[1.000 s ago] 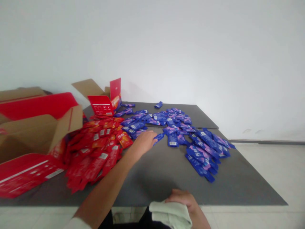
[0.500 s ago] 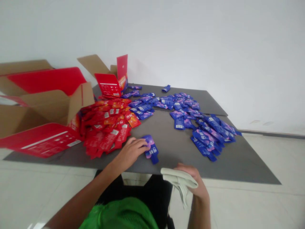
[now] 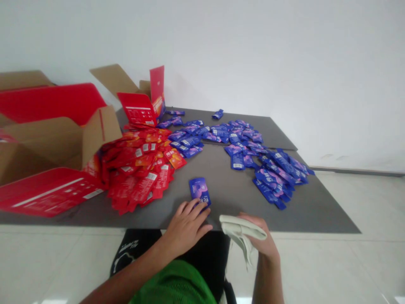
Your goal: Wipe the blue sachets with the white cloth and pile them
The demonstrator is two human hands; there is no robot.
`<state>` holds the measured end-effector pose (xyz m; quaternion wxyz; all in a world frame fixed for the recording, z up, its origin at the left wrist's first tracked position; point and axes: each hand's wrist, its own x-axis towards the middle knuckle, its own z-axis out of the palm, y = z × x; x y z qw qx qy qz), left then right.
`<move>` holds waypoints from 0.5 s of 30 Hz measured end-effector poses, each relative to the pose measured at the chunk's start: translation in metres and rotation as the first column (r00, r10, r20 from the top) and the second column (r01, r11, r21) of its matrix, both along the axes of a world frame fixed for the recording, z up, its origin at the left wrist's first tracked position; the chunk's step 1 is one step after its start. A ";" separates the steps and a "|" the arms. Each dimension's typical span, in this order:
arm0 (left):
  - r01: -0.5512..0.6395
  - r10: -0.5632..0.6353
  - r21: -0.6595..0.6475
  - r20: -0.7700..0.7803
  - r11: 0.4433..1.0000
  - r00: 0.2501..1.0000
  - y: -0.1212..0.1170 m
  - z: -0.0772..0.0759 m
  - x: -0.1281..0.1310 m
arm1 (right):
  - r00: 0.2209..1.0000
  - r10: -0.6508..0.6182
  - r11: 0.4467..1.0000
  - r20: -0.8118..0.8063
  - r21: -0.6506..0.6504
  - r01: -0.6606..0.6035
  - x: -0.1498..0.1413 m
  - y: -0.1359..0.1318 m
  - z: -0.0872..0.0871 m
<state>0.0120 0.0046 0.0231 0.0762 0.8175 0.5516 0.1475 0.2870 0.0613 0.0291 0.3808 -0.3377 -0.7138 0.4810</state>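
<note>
A single blue sachet with a pink-purple print [image 3: 200, 191] lies flat on the grey board [image 3: 218, 198], near its front edge. My left hand [image 3: 186, 226] is just below it, fingers spread, with the fingertips at the sachet's lower end. My right hand [image 3: 260, 237] grips a folded pale green cloth [image 3: 242, 230] at the board's front edge. Loose blue sachets [image 3: 268, 179] lie in a wide heap to the right, and red sachets [image 3: 139, 177] are heaped to the left.
Opened cardboard boxes with red flaps [image 3: 47, 135] stand at the left, and a smaller one [image 3: 141, 105] stands behind the red heap. A white wall [image 3: 221, 50] rises behind the board. Pale floor tiles [image 3: 348, 253] lie below its front edge.
The single blue sachet has turned from tilted to nearly square with the board's edge. My left hand has drawn back toward me. The view has tilted slightly.
</note>
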 end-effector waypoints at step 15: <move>0.116 -0.134 0.292 0.041 0.949 0.990 -0.030 -0.025 -0.038 | 0.945 -0.193 0.948 0.262 0.297 0.111 -0.088 0.029 0.032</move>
